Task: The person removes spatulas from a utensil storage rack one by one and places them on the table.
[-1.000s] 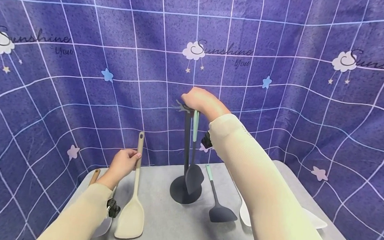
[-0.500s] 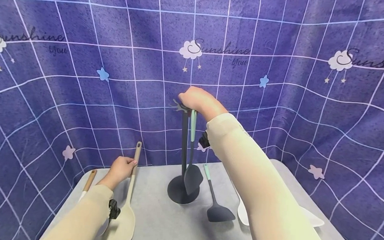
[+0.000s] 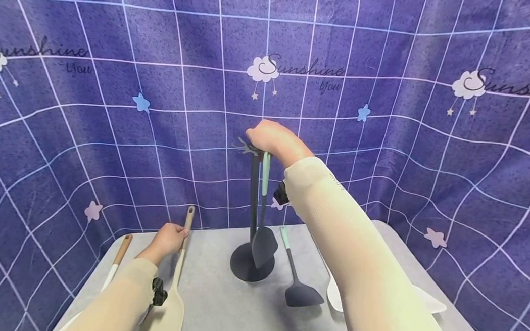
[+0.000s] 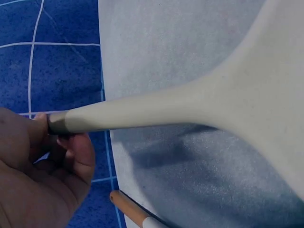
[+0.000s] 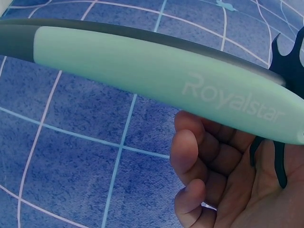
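Between thumb and fingers, my left hand (image 3: 169, 238) pinches the brown upper handle of a beige spatula (image 3: 171, 309). Its broad blade points towards me, partly behind my left sleeve. In the left wrist view the spatula neck (image 4: 156, 107) runs from the hand to the blade. My right hand (image 3: 273, 135) grips the top of a black utensil stand (image 3: 253, 205), fingers curled by its hooks (image 5: 280, 161). A dark grey spatula (image 3: 264, 244) hangs there upright; its mint handle (image 5: 123, 66) passes beside my fingers. The exact contact under the right palm is hidden.
Right of the stand's round base, another dark grey turner (image 3: 302, 294) with a mint handle lies on the grey table (image 3: 224, 310). White utensils (image 3: 430, 299) lie partly behind my right sleeve. A wooden-handled utensil (image 3: 123, 250) is at left. A purple curtain (image 3: 205, 106) surrounds the table.
My left hand has lowered and moved slightly left with the beige spatula, whose blade has come nearer to me. My right hand stays at the stand's top.
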The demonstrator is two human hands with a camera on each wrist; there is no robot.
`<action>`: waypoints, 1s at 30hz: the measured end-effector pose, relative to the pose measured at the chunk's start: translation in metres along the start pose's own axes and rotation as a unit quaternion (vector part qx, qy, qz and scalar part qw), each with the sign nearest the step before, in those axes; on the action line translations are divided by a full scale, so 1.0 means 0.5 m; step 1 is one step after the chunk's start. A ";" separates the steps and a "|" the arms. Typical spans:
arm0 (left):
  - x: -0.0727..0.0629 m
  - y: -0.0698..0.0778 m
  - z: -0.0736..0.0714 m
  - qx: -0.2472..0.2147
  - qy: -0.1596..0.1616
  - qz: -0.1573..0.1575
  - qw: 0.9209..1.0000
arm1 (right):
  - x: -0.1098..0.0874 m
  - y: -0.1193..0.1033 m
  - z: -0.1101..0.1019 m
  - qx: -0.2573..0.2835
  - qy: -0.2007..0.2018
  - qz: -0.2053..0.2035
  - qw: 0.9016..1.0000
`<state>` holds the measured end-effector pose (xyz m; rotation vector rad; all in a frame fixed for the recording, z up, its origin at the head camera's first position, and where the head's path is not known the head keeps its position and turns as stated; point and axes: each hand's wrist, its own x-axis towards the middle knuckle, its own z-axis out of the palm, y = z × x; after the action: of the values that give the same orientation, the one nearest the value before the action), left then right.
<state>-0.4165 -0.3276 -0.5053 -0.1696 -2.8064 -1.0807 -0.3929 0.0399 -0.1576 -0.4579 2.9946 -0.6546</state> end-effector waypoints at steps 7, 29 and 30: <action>-0.031 0.049 -0.002 0.018 -0.035 -0.075 0.996 | 0.000 -0.002 0.001 0.009 -0.002 0.007 1.000; -0.053 0.053 0.021 0.137 -0.017 -0.055 0.989 | -0.002 0.002 0.000 0.007 -0.002 0.009 1.000; -0.054 0.053 0.022 0.136 -0.020 -0.058 0.989 | -0.002 0.002 0.000 0.005 -0.002 0.010 1.000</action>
<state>-0.3866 -0.3022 -0.5002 -0.0005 -2.9940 -0.7075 -0.3922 0.0412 -0.1580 -0.4289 2.9858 -0.6655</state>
